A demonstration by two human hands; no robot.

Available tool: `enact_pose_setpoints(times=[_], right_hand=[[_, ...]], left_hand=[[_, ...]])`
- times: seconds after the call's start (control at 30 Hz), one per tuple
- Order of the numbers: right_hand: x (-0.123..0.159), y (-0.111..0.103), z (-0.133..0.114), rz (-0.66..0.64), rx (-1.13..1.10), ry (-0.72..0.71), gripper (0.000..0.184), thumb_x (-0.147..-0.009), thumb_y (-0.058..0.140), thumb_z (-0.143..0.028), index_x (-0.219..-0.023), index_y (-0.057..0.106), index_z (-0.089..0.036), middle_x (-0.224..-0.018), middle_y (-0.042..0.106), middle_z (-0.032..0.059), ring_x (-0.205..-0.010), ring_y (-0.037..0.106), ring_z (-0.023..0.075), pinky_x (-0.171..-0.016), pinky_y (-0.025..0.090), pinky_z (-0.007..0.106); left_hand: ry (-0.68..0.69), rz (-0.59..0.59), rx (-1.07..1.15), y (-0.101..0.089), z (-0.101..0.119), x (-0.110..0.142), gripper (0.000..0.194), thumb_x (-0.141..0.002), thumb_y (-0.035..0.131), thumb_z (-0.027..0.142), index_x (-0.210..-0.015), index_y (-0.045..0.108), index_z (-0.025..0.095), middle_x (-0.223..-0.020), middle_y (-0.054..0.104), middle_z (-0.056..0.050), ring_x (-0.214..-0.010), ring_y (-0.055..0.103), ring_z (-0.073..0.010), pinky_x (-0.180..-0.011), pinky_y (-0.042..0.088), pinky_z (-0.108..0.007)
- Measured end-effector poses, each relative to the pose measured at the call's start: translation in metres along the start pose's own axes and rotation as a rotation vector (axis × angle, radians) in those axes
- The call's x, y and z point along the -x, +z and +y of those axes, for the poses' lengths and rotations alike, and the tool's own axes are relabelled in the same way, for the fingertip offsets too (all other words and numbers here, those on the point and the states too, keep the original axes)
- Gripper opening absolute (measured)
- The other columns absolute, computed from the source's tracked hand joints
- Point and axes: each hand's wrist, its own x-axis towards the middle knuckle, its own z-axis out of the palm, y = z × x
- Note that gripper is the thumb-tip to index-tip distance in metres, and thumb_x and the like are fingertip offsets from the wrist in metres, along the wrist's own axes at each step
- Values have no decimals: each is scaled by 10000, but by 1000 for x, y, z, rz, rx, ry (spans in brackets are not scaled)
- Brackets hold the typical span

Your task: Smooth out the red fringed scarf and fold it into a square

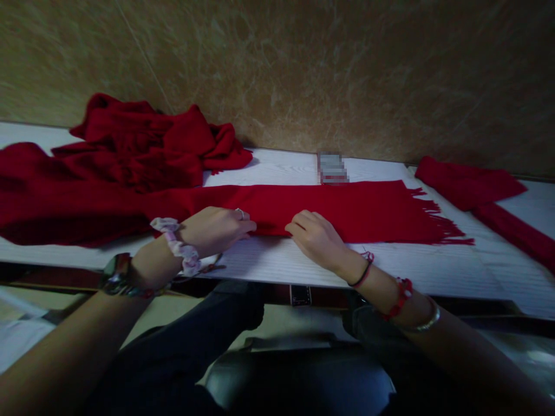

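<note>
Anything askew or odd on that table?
Cloth pile, left rear: rumpled and bunched, unlike the flat fringed scarf under the hands. Far right, a red cloth lies crooked. No spill or damage visible.

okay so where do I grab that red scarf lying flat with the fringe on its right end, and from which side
Pinch the near long edge of the red scarf, just short of the fringe, coming from your own side. It lies flat and straight there, with bare white table in front for your fingers. The loose strands would probably grip worse.
</note>
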Motion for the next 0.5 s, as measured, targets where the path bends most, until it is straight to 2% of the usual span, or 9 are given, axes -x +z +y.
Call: enact_pose_setpoints(times=[0.13,0.33,0.5], right_hand=[[-2,-3,-4,-1,-1,-46,157,-863,425,-157,-882,580,-142,-883,561,78,-801,424,178,-662,290,303],[-4,-2,-6,-10,13,-117,187,-875,405,-135,-826,585,-148,-777,548,55,-742,411,164,-628,264,299],[-3,-1,-5,-9,6,-158,171,-873,426,-154,-823,590,-156,-767,539,45,-734,406,162,-621,263,288]], left_hand=[[4,-30,8,0,0,-1,251,-836,394,163,-954,613,193,-864,634,-44,-701,585,-145,-532,397,-218],[38,-16,38,1,1,-2,263,-803,412,189,-982,603,199,-933,621,-46,-732,587,-143,-539,422,-208],[46,-16,47,2,2,-2,287,-782,418,163,-997,602,211,-972,614,-44,-779,591,-155,-566,441,-218]])
